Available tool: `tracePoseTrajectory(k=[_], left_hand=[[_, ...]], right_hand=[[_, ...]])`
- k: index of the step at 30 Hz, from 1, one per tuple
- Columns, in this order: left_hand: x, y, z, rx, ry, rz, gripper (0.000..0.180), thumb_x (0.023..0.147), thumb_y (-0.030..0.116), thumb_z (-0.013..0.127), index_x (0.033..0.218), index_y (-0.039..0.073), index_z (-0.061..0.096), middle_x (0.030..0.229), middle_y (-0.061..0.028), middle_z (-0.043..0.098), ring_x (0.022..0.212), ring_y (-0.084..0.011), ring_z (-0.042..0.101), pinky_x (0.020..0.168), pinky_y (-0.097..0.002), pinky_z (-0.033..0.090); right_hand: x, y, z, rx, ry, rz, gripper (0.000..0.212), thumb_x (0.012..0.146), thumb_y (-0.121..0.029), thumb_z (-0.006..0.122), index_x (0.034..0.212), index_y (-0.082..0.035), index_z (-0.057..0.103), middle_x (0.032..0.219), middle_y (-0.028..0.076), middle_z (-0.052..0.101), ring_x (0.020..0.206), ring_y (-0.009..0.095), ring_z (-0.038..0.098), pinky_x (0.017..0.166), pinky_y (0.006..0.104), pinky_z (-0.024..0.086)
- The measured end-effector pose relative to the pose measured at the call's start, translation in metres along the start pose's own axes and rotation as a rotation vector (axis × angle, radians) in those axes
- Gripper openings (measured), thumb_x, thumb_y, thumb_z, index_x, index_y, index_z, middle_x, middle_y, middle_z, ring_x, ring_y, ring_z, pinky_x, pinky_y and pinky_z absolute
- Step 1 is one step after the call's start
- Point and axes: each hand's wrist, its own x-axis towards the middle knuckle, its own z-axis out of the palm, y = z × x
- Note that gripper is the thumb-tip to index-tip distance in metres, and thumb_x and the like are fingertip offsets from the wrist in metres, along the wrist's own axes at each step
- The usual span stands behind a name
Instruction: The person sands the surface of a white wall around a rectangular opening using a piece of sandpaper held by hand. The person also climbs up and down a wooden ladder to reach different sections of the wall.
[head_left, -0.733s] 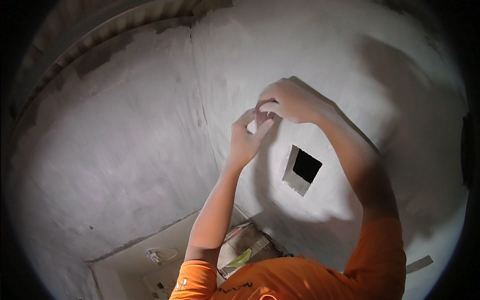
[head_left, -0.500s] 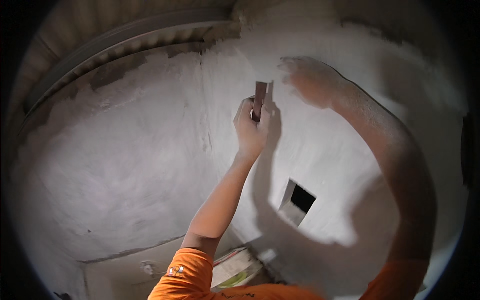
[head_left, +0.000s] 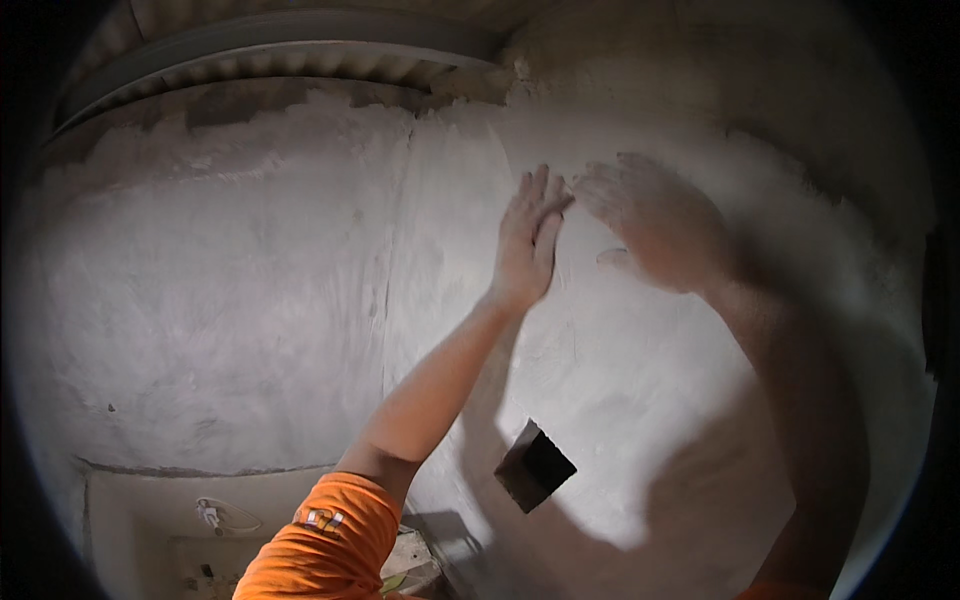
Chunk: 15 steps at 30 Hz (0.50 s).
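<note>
Both my hands are raised at the grey plastered wall (head_left: 600,350), side by side, fingertips close together. My left hand (head_left: 528,240) is open, its fingers stretched upward and its thumb a little apart. The dark flat strip it gripped earlier cannot be made out now; anything under the palm or fingers is hidden. My right hand (head_left: 660,225), pale with dust and slightly blurred, is open with its fingers pointing left toward the left hand. Its thumb hangs apart below. What lies beneath its palm is hidden.
A square dark opening (head_left: 538,468) is cut into the wall below my hands. At left another plastered wall (head_left: 220,300) meets this one in a corner. A ridged ceiling and grey beam (head_left: 300,35) run above. A white fitting (head_left: 208,513) is low at left.
The view has shifted. My left hand has gone from gripping the dark strip to stretched fingers, and the strip is out of sight. My right hand is lower in view, its fingertips nearer the left hand.
</note>
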Motion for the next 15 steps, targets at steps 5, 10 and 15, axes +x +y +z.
tracePoseTrajectory(k=[5,10,15], left_hand=[[0.010,0.018,0.007,0.049,0.155,-0.194,0.049,0.114,0.017,0.045,0.158,-0.003,0.047,0.172,-0.0206,0.037,0.163,-0.0386,0.024,0.133,-0.0434,0.017],[-0.018,0.004,-0.003,0.050,-0.006,0.007,0.047,0.111,0.013,0.051,0.158,0.006,0.052,0.170,-0.0206,0.038,0.160,-0.0405,0.031,0.131,-0.0463,0.024],[-0.010,0.000,-0.010,0.156,0.177,-0.241,0.047,0.112,0.010,0.049,0.158,0.002,0.049,0.168,-0.0204,0.043,0.159,-0.0367,0.034,0.130,-0.0425,0.028]], right_hand=[[0.008,-0.001,0.005,-0.017,0.003,0.069,0.057,0.097,-0.035,0.073,0.143,-0.004,0.063,0.155,0.011,0.058,0.151,0.025,0.046,0.130,0.0429,0.030],[0.009,0.002,-0.003,-0.062,0.016,0.046,0.050,0.100,-0.032,0.070,0.141,-0.003,0.066,0.156,0.010,0.058,0.152,0.024,0.045,0.131,0.0439,0.028],[0.017,0.003,-0.007,-0.027,-0.037,0.083,0.050,0.101,-0.030,0.070,0.142,-0.002,0.064,0.159,0.010,0.055,0.153,0.024,0.043,0.132,0.0438,0.027]])
